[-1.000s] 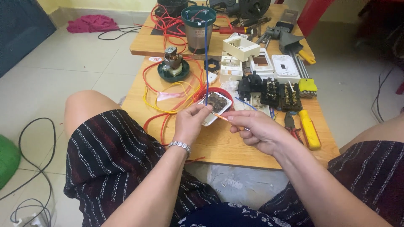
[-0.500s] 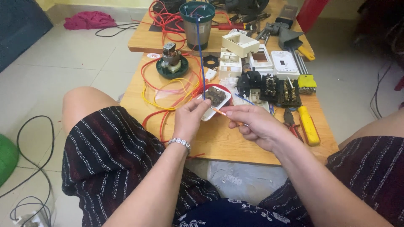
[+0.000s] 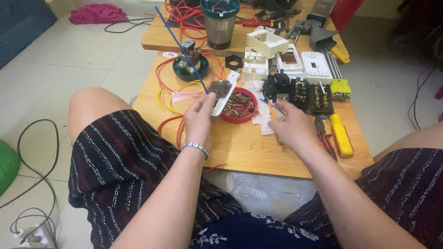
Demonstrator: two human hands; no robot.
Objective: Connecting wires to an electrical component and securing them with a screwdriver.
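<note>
Left hand (image 3: 199, 115) gripping white switch plate (image 3: 223, 94)

Soft even daylight, faint shadows, slight motion blur throughout.

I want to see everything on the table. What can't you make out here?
Head view:
- Right hand: its back hides the palm; grip unclear.
- White plastic switch plate: left hand covers its lower part.
- Red round bowl: contents too small to identify.
- Far tools: cut off by the top edge.
</note>
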